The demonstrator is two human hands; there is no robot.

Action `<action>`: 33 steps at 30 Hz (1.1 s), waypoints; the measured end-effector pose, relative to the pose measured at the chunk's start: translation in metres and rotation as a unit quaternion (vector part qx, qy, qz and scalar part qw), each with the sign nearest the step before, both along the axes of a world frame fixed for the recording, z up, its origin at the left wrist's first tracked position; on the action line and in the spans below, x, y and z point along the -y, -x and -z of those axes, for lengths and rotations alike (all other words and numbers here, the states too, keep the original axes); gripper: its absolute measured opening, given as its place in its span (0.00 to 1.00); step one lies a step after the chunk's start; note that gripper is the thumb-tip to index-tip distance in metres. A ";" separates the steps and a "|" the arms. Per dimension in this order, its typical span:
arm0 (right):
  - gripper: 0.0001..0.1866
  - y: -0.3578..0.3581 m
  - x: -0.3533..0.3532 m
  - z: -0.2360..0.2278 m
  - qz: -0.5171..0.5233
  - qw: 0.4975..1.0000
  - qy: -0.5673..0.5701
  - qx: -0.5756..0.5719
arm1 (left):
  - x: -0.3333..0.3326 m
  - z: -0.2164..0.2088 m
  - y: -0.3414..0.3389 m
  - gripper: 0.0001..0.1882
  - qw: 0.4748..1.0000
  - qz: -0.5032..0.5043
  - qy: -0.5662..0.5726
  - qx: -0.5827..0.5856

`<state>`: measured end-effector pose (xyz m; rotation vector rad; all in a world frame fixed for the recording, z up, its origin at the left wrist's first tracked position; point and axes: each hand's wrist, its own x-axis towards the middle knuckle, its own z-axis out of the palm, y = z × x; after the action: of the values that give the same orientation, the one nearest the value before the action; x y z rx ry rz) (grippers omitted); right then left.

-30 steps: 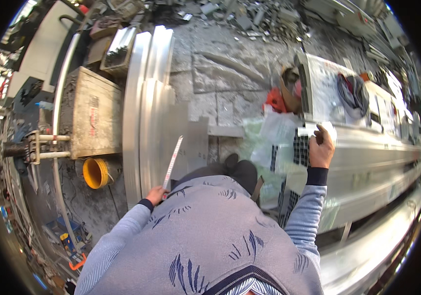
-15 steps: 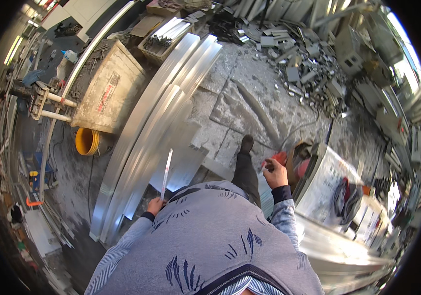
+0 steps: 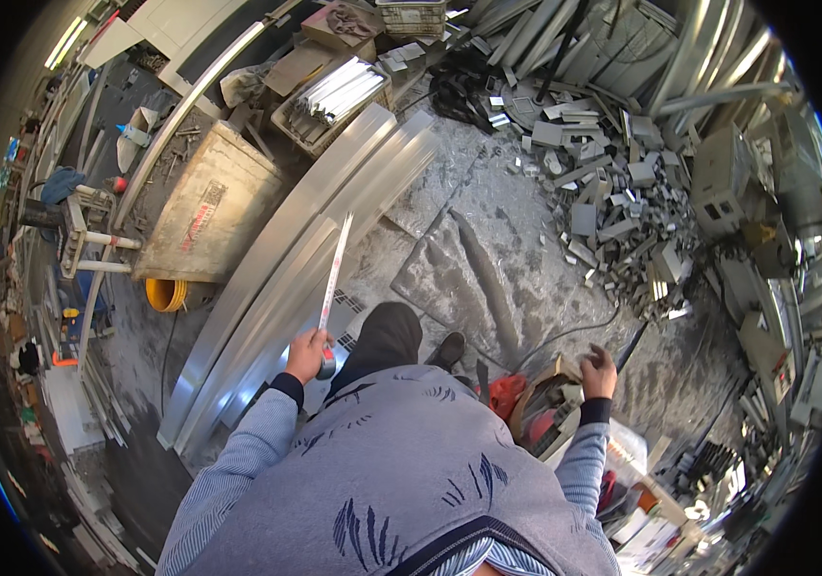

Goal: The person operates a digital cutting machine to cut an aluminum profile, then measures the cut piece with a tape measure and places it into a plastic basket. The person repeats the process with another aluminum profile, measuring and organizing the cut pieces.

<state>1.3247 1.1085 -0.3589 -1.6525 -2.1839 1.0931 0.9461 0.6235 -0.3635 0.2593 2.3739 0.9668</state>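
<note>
My left hand (image 3: 303, 356) is closed around a tape measure (image 3: 326, 363), whose dark and red case shows beside the fingers. Its pale blade (image 3: 336, 264) is drawn out and points away from me, passing over the long silver metal profiles (image 3: 267, 254) that lie in a stack to my left. Out to the right, my right hand (image 3: 599, 372) hangs in the air with fingers loosely curled and a little apart; nothing shows in it. Below and left of that hand are a red bag (image 3: 504, 394) and an opened carton (image 3: 560, 370).
A large pale bin (image 3: 204, 206) and a yellow bucket (image 3: 165, 295) stand left of the profiles. A crate of metal pieces (image 3: 339, 96) lies beyond. Metal offcuts (image 3: 612, 206) are heaped at the far right. A cable (image 3: 574, 338) crosses the floor.
I have stepped forward, and the view has shifted. My left hand has risen with the tape measure, whose case now shows. My right hand has moved out to the right.
</note>
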 end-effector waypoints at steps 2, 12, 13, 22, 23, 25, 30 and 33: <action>0.23 0.075 -0.027 -0.014 -0.037 0.992 0.068 -0.098 | -0.056 -0.026 0.022 0.19 0.999 0.003 -0.039 -0.031; 0.50 0.471 -0.043 -0.089 -0.367 0.831 0.342 -0.240 | -0.320 -0.066 0.185 0.12 0.951 -0.041 -0.304 -0.041; 0.54 0.500 -0.046 -0.094 -0.356 0.810 0.391 -0.252 | -0.341 -0.072 0.209 0.12 0.937 -0.018 -0.334 -0.104; 0.43 0.679 -0.098 -0.137 -0.397 0.702 0.523 -0.276 | -0.430 -0.121 0.349 0.10 0.883 -0.078 -0.456 -0.078; 0.42 0.699 -0.103 -0.136 -0.447 0.708 0.487 -0.247 | -0.431 -0.120 0.359 0.10 0.874 -0.115 -0.468 -0.065; 0.41 0.732 -0.114 -0.136 -0.537 0.725 0.385 -0.194 | -0.437 -0.116 0.374 0.11 0.841 -0.180 -0.510 -0.033; 0.26 0.817 -0.151 -0.116 -0.705 0.682 0.177 -0.081 | -0.422 -0.094 0.416 0.18 0.831 -0.372 -0.411 -0.045; 0.26 0.879 -0.180 -0.102 -0.800 0.586 0.111 -0.058 | -0.412 -0.086 0.430 0.16 0.713 -0.529 -0.455 -0.070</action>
<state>0.4458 1.2889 -0.2569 1.0372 -3.1554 1.5451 0.5162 1.0352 -0.2777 -0.8297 1.8019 2.6837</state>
